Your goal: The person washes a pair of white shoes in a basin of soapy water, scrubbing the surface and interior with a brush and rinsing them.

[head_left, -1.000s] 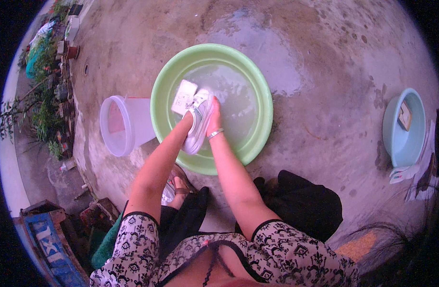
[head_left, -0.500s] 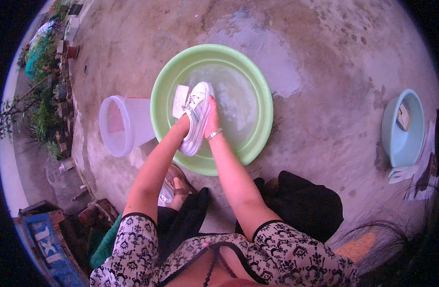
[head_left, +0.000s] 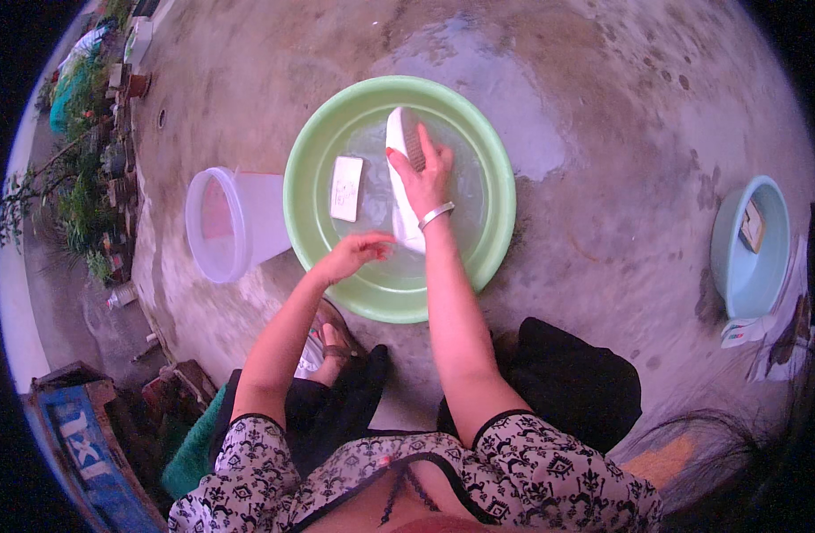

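Note:
A white shoe (head_left: 401,200) lies tipped over in a round green basin (head_left: 303,258) of water. My right hand (head_left: 428,176) grips it from above, thumb on one side and fingers on the other. Beside those fingers shows a brown ridged patch, perhaps tread on the sole. My left hand (head_left: 359,256) hovers over the basin's near left part, close to the shoe's near end, with its fingers stretched out and nothing held. Left of the shoe, a white rectangular block (head_left: 346,188) with faint markings is in the basin.
A clear plastic bucket (head_left: 264,222) lies on its side left of the basin. At the far right stands a blue tub (head_left: 736,253) with a flat item inside. Potted plants (head_left: 83,200) line the left edge. A blue crate (head_left: 88,453) is at lower left.
My left hand has come out of the shoe and moved nearer to me. The shoe has been turned over and shifted right, with my right hand now on top of it.

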Demonstrator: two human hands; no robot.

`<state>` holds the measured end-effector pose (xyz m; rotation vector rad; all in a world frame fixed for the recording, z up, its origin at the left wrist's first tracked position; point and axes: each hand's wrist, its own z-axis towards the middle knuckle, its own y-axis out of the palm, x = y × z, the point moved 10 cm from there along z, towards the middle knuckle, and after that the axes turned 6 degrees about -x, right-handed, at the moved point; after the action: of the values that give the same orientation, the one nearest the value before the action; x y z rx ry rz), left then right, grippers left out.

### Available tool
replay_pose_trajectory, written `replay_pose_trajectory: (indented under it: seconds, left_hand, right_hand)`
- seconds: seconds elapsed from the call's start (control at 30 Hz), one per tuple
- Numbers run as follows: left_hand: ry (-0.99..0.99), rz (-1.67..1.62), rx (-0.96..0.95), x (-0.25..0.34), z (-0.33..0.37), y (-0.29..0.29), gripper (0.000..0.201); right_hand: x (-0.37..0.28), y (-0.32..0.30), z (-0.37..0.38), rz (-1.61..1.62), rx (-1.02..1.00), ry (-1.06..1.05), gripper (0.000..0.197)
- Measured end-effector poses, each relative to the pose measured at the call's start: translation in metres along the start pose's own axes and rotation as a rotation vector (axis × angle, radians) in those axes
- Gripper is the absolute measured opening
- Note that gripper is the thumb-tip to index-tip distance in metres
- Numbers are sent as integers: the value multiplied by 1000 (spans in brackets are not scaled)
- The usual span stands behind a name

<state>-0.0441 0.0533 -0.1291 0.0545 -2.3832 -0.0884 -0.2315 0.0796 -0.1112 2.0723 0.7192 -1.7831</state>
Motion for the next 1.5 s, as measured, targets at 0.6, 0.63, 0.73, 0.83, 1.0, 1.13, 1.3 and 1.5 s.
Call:
replay_pose_trajectory:
  seconds: [0.6, 0.63, 0.73, 0.83, 1.0, 1.13, 1.3, 1.5]
  left_hand:
    - [149, 140, 622, 90, -28, -17, 20]
    - [117, 390, 465, 93, -25, -12, 22]
    - [315, 593, 229, 125, -15, 14, 36]
    - [193, 1000, 68, 97, -12, 16, 52]
    - [83, 854, 357, 88, 6, -29, 37]
    - [127, 838, 441, 61, 4, -48, 34]
    - [334, 1194, 303, 104, -17, -5, 31]
    - [326, -795, 371, 89, -12, -27, 30]
  right_hand:
    - [53, 96, -34, 1560, -516, 725, 54]
    - [56, 91, -24, 1340, -408, 530, 55]
    - [65, 127, -39, 1606, -472, 652, 66]
    - [27, 124, -52, 1571, -604, 551, 71]
    - [25, 131, -57, 1674, -581, 678, 74]
    - [39, 126, -45, 1605, -368, 560, 74]
    - [45, 89, -48, 1156, -178, 525, 67]
    - [-4, 77, -39, 1499, -436, 537, 56]
